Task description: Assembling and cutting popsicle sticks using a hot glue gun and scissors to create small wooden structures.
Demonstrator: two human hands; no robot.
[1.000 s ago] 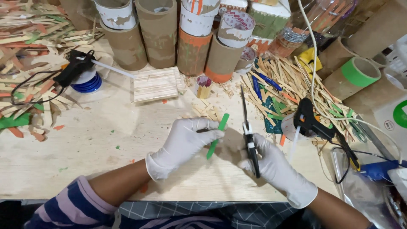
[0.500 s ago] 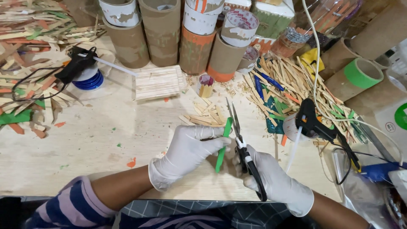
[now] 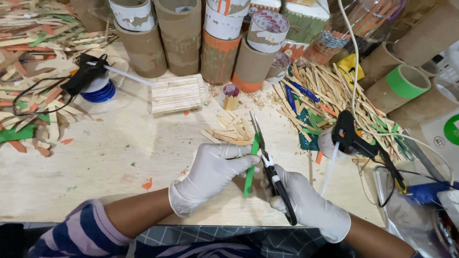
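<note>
The person works at a pale wooden table [image 3: 95,172], both hands in white gloves. The left hand [image 3: 210,172] is closed around a green craft stick [image 3: 251,165], thumb and fingers pinching it near its middle; the stick stands tilted, its upper end pointing away from the person. The right hand [image 3: 306,203] is clamped on the black handles of a pair of scissors [image 3: 267,165]. The blades run alongside the upper part of the green stick and touch it; whether they are parted around the stick cannot be told from this view.

Just beyond the blade tips lies a small heap of plain cut stick pieces [image 3: 229,131]. Farther back, a flat raft of plain sticks [image 3: 178,93] lies on the table. To the person's left, a black glue gun [image 3: 86,74] rests on a blue-and-white roll. To the right, a second black glue gun [image 3: 351,136] sits beside a loose pile of plain and coloured sticks [image 3: 330,95]. A row of upright cardboard tubes [image 3: 177,33] lines the far edge of the table.
</note>
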